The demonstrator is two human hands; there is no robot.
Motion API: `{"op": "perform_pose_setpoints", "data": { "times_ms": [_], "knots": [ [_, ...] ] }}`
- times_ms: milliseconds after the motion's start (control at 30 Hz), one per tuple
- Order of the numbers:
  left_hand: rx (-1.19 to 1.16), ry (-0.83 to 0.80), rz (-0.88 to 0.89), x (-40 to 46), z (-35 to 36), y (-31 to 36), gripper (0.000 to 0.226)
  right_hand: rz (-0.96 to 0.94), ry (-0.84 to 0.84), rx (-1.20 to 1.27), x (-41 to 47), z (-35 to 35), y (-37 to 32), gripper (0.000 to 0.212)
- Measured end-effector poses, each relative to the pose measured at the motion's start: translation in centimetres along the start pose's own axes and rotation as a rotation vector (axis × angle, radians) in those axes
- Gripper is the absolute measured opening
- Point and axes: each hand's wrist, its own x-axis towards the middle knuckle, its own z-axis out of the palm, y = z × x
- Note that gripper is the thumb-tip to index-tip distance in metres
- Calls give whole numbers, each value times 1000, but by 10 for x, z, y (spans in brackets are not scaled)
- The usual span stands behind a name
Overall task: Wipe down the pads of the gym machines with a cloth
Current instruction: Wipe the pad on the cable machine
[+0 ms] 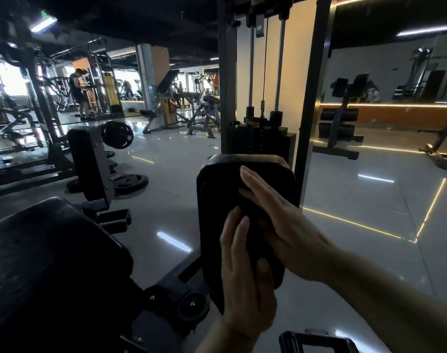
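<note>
Black machine pad [225, 179] stood upright at centre, in front of a weight stack [263, 138], with a larger bench pad [51, 250] at lower left and a weight plate [129, 182] on the glossy floor [357, 200] beyond. Both hands covered the lower pad face, and the cloth could not be made out against the black surface. Right hand [288, 225] lay flat on the pad, fingers [250, 179] straight and together. Left hand [242, 276] rested lower, fingers straight, thumb spread apart.

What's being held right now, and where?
Cannot tell: right hand lies flat on the black pad; left hand presses below it, any dark cloth underneath indistinguishable.
</note>
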Motion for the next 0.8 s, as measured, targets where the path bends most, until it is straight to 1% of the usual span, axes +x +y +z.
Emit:
{"op": "perform_pose_setpoints", "data": {
  "times_ms": [33, 67, 100, 133, 167, 200, 233, 267, 333, 367, 400, 500, 633, 733, 800],
  "knots": [
    [65, -62, -25, 3, 8, -4, 57, 19, -5, 91, -3, -7, 0, 72],
    [169, -120, -43, 4, 16, -9, 60, 11, 35, 112, -4, -13, 0, 67],
    [306, -158, -51, 5, 23, -14, 63, -17, 139, 60, -5, -20, 0, 59],
    [449, -177, -52, 7, 29, -17, 64, -47, 293, -45, -3, -26, 2, 49],
    [563, -174, -53, 14, 33, -19, 66, -77, 460, -166, -1, -31, 6, 39],
    [647, -152, -52, 26, 34, -20, 68, -82, 585, -249, 3, -33, 11, 33],
    [706, -115, -59, 44, 33, -20, 69, -67, 640, -285, 8, -34, 15, 32],
    [738, -69, -79, 64, 31, -21, 67, -28, 646, -287, 15, -33, 17, 35],
    [753, 9, -105, 100, 23, -25, 57, 110, 569, -175, 30, -26, 22, 46],
    [754, 25, -96, 106, 19, -27, 53, 156, 532, -115, 34, -21, 23, 50],
    [748, 25, -69, 106, 15, -30, 50, 167, 528, -105, 38, -15, 25, 50],
    [698, -5, -14, 69, 13, -45, 52, 111, 656, -282, 42, -1, 29, 41],
    [684, -92, 34, -23, 9, -77, 52, 95, 765, -450, 42, 7, 37, 35],
    [722, -189, 24, -75, 3, -90, 53, 42, 790, -477, 43, 9, 44, 32],
    [714, -200, 32, -69, -2, -89, 53, -18, 807, -435, 42, 9, 49, 31]
  ]
}}
